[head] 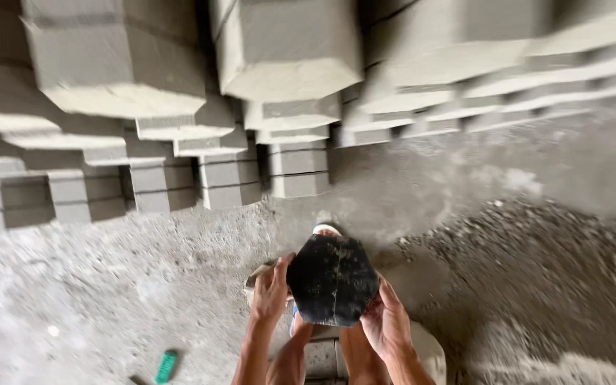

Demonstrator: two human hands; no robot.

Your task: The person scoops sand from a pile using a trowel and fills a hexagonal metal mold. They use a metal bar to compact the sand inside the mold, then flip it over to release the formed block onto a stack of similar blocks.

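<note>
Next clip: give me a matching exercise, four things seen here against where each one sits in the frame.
Things:
1. black hexagonal mould
2. stacked grey paving blocks
3. small green object
4. loose gravel heap

Places:
A. on the floor, lower left
B. held between left hand and right hand
C. right side of the floor
D. in rows across the top

Pairs: 1-B, 2-D, 3-A, 4-C

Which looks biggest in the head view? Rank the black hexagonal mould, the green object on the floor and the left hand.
1. Black hexagonal mould
2. Left hand
3. Green object
Nearness to the camera may exaggerate the first two.
</note>
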